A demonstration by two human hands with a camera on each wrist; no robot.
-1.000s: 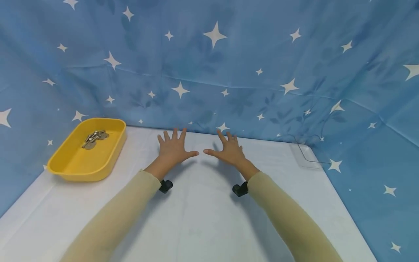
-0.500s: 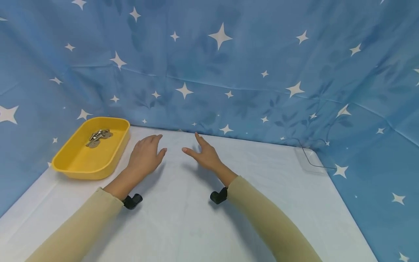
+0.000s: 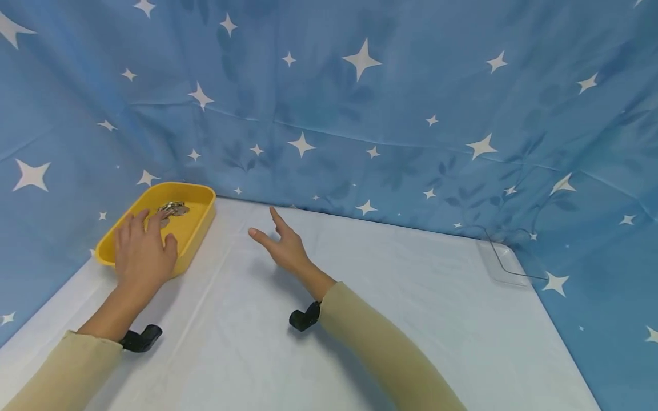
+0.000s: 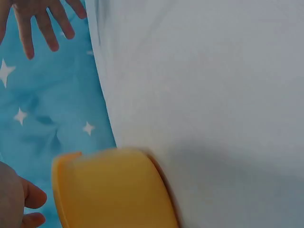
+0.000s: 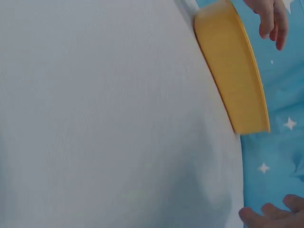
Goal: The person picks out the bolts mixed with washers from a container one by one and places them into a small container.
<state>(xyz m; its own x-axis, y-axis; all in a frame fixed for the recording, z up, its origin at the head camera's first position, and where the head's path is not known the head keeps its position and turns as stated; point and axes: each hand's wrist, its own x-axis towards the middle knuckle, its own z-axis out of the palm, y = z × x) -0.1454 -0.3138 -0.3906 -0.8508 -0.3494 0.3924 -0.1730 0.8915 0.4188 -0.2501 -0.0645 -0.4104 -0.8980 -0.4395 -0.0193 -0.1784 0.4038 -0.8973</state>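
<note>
My left hand (image 3: 141, 248) hovers over the near part of a yellow tray (image 3: 197, 237), its fingers relaxed and pointing toward a small pile of silvery metal pieces (image 3: 177, 209) inside. Several of those pieces look like round discs and short rods; the fingertips partly cover the pile in the head view. To the right of the tray, my right hand (image 3: 285, 245) is held above the white table with thumb and fingers spread, holding nothing. In the left wrist view the tray's wall (image 4: 114, 190) shows beside the left fingers (image 4: 33, 194).
A clear plastic box (image 3: 501, 262) stands at the back right corner of the white-covered table (image 3: 411, 297), with a thin dark wire (image 3: 501, 260) over it. A blue star-patterned curtain (image 3: 329, 103) hangs along the back and sides.
From above the table's middle, both hands have moved left. My left hand has come over the yellow tray, and its spread fingers have drawn closer together. The head view has turned slightly left.
</note>
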